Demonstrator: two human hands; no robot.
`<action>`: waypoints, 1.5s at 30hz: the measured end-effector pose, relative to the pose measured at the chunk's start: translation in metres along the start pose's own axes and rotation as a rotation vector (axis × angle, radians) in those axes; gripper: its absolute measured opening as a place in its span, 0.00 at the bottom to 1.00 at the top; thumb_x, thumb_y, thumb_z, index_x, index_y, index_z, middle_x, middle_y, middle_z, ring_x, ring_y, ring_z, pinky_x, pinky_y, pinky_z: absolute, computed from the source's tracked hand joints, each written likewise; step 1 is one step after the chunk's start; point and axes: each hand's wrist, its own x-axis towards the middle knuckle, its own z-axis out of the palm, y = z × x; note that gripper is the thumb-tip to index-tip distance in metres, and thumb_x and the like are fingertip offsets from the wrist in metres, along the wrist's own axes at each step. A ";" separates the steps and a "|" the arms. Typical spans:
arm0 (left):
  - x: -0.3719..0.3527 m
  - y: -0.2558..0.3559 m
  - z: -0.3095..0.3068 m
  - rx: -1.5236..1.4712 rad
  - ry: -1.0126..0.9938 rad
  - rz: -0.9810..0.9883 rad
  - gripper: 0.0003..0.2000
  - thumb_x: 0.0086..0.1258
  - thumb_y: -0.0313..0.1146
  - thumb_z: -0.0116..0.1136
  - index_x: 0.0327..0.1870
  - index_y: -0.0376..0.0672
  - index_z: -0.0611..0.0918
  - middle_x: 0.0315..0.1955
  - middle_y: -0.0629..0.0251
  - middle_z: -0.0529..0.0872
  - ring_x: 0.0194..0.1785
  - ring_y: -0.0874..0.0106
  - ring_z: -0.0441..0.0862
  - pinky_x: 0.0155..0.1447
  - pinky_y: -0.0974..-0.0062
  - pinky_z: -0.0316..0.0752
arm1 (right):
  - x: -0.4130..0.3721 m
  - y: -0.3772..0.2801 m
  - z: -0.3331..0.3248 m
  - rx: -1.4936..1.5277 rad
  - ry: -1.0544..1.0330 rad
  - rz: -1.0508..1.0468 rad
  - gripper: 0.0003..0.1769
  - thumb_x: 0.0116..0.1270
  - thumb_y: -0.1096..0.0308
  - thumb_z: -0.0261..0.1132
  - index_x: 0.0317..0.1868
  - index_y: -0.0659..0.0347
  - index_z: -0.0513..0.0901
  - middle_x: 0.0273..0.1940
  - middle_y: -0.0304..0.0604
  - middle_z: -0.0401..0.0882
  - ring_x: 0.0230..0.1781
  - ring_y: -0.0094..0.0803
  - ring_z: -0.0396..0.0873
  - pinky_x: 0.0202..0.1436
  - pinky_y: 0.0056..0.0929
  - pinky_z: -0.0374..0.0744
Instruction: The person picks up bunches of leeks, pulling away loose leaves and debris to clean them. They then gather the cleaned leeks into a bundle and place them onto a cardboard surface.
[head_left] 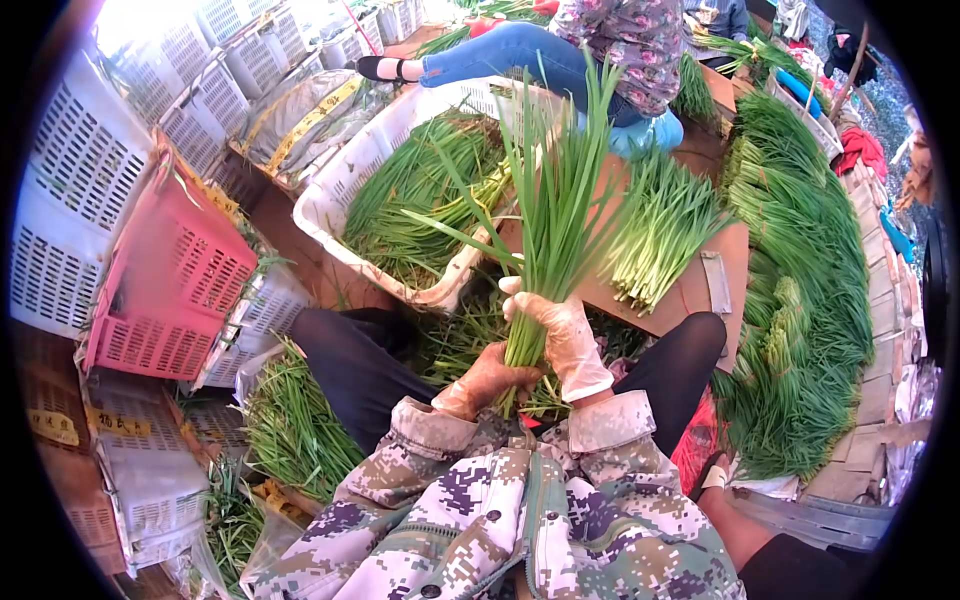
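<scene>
An upright bunch of long green stalks (555, 220) stands between my two hands, its leaves fanning out at the top. My left hand (485, 382) is wrapped round the lower end of the bunch. Just above it, my right hand (562, 340), in a thin clear glove, closes round the stalks from the right side. Beyond the bunch, a white basket (330, 185) holds more loose green stalks. To the right, a pile of trimmed stalks with pale ends (665, 235) lies on a brown board (722, 265).
Long heaps of green bundles (800, 300) line the right side. Stacked white crates (75, 170) and a pink crate (185, 270) stand at the left. More greens (300, 425) lie by my left knee. A person in jeans (510, 55) sits ahead; another person's foot (714, 475) is at the right.
</scene>
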 end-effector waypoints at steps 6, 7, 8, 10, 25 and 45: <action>0.002 -0.007 -0.005 -0.032 -0.020 -0.020 0.13 0.56 0.24 0.68 0.41 0.33 0.80 0.24 0.64 0.81 0.23 0.73 0.78 0.25 0.77 0.73 | -0.003 -0.002 0.000 0.003 -0.011 -0.009 0.30 0.62 0.69 0.68 0.63 0.67 0.69 0.46 0.46 0.82 0.36 0.29 0.80 0.41 0.27 0.81; 0.002 -0.007 -0.005 -0.025 -0.004 -0.034 0.13 0.56 0.24 0.68 0.41 0.33 0.80 0.24 0.64 0.81 0.22 0.74 0.78 0.24 0.78 0.73 | -0.003 -0.003 0.000 0.009 -0.016 -0.017 0.30 0.62 0.70 0.68 0.63 0.67 0.69 0.46 0.46 0.82 0.36 0.29 0.81 0.41 0.27 0.81; 0.003 -0.007 -0.005 0.002 0.003 -0.039 0.13 0.56 0.24 0.68 0.41 0.34 0.80 0.25 0.65 0.82 0.22 0.75 0.77 0.23 0.80 0.71 | -0.003 -0.004 0.001 0.008 -0.001 -0.008 0.30 0.62 0.70 0.68 0.63 0.67 0.69 0.44 0.45 0.82 0.36 0.29 0.81 0.41 0.27 0.80; 0.000 -0.004 -0.001 0.037 0.029 -0.055 0.13 0.56 0.24 0.68 0.42 0.34 0.80 0.25 0.65 0.82 0.22 0.75 0.77 0.23 0.80 0.71 | -0.003 0.001 -0.007 0.024 -0.009 0.038 0.28 0.62 0.71 0.68 0.62 0.67 0.70 0.43 0.44 0.82 0.36 0.28 0.80 0.40 0.26 0.79; 0.009 0.010 0.000 -0.098 -0.132 -0.071 0.13 0.56 0.23 0.67 0.40 0.36 0.78 0.27 0.64 0.82 0.25 0.73 0.80 0.28 0.77 0.76 | -0.008 -0.003 -0.007 0.100 -0.124 0.017 0.18 0.61 0.68 0.68 0.49 0.69 0.77 0.38 0.43 0.80 0.38 0.31 0.79 0.41 0.27 0.79; 0.010 0.004 0.003 0.040 -0.031 -0.007 0.10 0.61 0.30 0.66 0.42 0.40 0.82 0.22 0.73 0.80 0.19 0.84 0.71 0.20 0.85 0.62 | 0.006 -0.047 -0.012 -0.011 0.234 -0.093 0.31 0.58 0.71 0.72 0.61 0.62 0.68 0.47 0.43 0.80 0.45 0.32 0.81 0.46 0.31 0.82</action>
